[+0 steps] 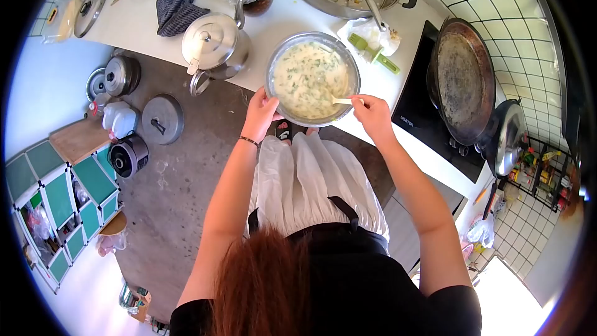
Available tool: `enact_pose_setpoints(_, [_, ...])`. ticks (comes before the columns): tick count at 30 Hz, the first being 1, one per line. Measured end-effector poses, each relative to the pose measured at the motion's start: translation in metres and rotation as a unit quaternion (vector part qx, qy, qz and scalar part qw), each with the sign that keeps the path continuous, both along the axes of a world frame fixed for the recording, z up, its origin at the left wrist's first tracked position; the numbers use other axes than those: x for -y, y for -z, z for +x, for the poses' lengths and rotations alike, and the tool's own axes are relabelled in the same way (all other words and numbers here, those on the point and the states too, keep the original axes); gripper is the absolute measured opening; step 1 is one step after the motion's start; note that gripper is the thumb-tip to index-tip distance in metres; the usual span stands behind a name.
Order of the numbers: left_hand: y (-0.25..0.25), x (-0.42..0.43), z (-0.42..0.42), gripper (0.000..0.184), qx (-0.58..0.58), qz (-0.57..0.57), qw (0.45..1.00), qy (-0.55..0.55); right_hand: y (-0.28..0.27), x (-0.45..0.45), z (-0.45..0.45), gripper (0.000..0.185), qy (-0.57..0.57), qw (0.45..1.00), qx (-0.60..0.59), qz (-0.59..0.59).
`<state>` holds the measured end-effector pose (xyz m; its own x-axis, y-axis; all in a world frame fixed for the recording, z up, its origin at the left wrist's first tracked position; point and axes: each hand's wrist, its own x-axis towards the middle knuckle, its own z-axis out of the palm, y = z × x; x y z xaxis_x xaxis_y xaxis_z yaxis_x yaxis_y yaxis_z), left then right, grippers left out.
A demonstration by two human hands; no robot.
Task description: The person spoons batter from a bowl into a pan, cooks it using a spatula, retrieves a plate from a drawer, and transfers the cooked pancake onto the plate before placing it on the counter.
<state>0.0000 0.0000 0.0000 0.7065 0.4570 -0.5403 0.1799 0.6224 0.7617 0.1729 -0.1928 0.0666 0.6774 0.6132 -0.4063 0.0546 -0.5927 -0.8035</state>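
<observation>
Right fingers (359, 103) on one apparent spoon (342, 101), left fingers (270, 106) on one bowl (354, 76)

The only view looks steeply down and forward from head height, with the left hand (261, 115) and right hand (371, 114) fairly near, just above mid-frame. Its wide, round-edged field, black at the corners, spans counter (137, 25) and floor (168, 211).

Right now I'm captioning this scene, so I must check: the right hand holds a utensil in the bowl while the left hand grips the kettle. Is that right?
Not quite: the head view shows the left hand gripping the bowl, not the kettle. The right hand does hold a utensil in the bowl.
</observation>
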Motion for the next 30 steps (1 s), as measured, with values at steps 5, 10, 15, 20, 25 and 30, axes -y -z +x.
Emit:
enact_pose_setpoints(5, [-0.015, -0.001, -0.008, 0.035, -0.002, 0.0, 0.999, -0.035, -0.007, -0.018, -0.013, 0.021, 0.059, 0.984, -0.109, 0.125])
enact_pose_setpoints(10, [-0.037, -0.002, -0.017, 0.034, 0.02, 0.005, 0.999, -0.038, -0.06, -0.031, -0.011, 0.019, -0.09, 0.956, 0.232, 0.156])
enact_pose_setpoints(15, [-0.082, -0.001, -0.018, 0.034, 0.025, 0.003, 0.999, -0.029, -0.109, -0.032, 0.01, 0.029, -0.226, 0.859, 0.43, 0.16])
enact_pose_setpoints(20, [-0.118, 0.004, -0.018, 0.035, 0.035, 0.011, 0.999, 0.008, -0.126, -0.013, 0.024, 0.026, -0.253, 0.823, 0.499, 0.098])
enact_pose_setpoints(25, [-0.145, 0.014, -0.009, 0.037, 0.036, 0.028, 0.998, 0.051, -0.149, 0.018, 0.011, 0.018, -0.104, 0.933, 0.337, 0.073])
enact_pose_setpoints(30, [-0.168, 0.027, 0.01, 0.037, 0.048, 0.036, 0.994, 0.096, -0.174, 0.048, 0.005, 0.017, 0.019, 0.973, 0.229, 0.036])
